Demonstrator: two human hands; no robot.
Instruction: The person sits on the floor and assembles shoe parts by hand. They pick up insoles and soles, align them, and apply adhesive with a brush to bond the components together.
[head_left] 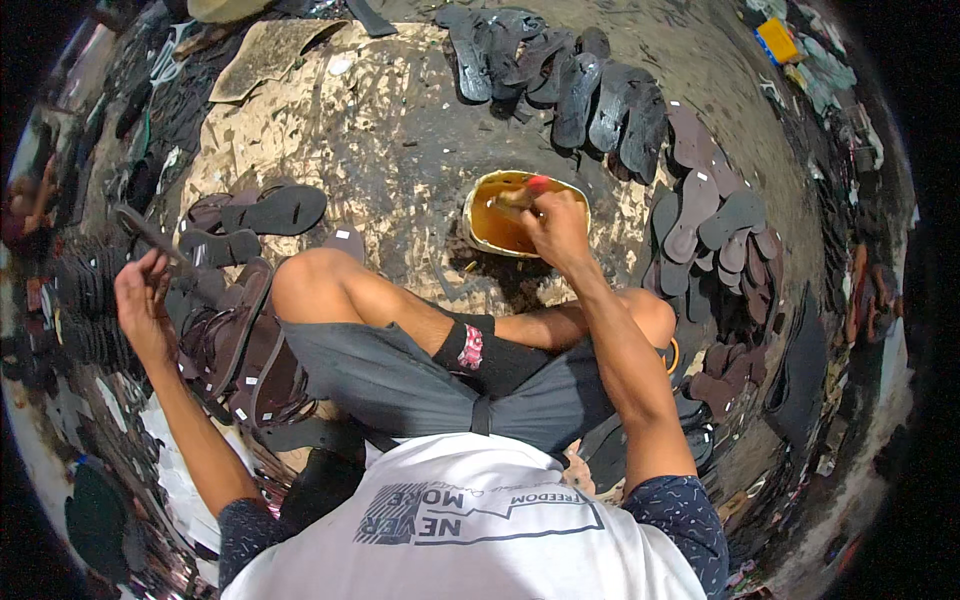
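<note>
My right hand (558,232) is closed round a brush (515,199), its bristle end over the amber, glue-like liquid in a pale-rimmed tub (468,215). A red part (538,184) shows just above my fingers. Out to the left, my left hand (143,300) grips a thin dark sandal sole (150,235), seen nearly edge-on and somewhat blurred. Beside that hand lie brown sandals (232,330) with straps, and beyond them a black sole (290,210) rests on the ground.
Black glossy soles (577,100) form a row at the far side. Brown and grey soles (692,215) are heaped by my right knee. Stacked dark soles (90,300) stand at the left. A worn tan sheet (270,60) lies far left; my crossed legs (390,310) sit behind the tub.
</note>
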